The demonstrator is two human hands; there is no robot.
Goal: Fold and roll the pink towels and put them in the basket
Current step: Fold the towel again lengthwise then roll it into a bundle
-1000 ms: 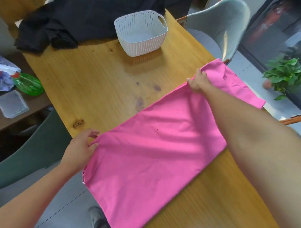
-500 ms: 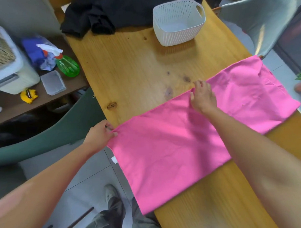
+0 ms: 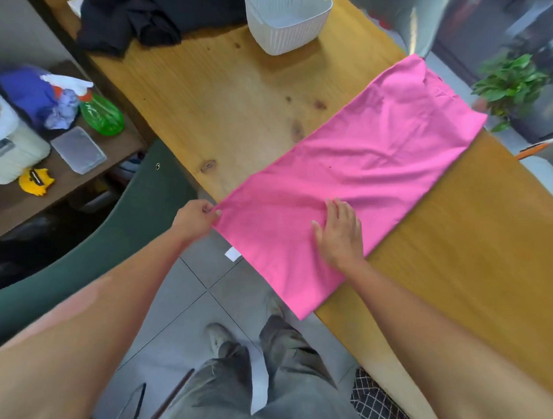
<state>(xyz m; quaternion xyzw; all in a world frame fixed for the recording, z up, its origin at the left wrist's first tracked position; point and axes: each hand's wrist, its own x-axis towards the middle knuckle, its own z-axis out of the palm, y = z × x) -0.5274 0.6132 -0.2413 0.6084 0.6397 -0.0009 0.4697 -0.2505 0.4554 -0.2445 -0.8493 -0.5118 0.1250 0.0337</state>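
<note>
A pink towel [image 3: 371,165], folded into a long strip, lies diagonally across the wooden table [image 3: 233,95], its near end hanging over the table's left edge. My left hand [image 3: 194,220] pinches the towel's near left corner, just off the table edge. My right hand [image 3: 340,233] lies flat with straight fingers on the near part of the towel. A white slatted basket [image 3: 286,27] stands at the far end of the table, with nothing visible inside.
Black clothes [image 3: 143,22] are piled at the table's far left. A green chair [image 3: 119,233] stands to the left, a pale one [image 3: 416,19] at the far right. A side shelf holds a green spray bottle [image 3: 101,113] and a clear box [image 3: 78,150]. A potted plant [image 3: 512,88] stands right.
My right hand slid along the towel from its far end toward me and now presses near the near end. My left hand keeps its pinch on the corner. The view has tilted downward.
</note>
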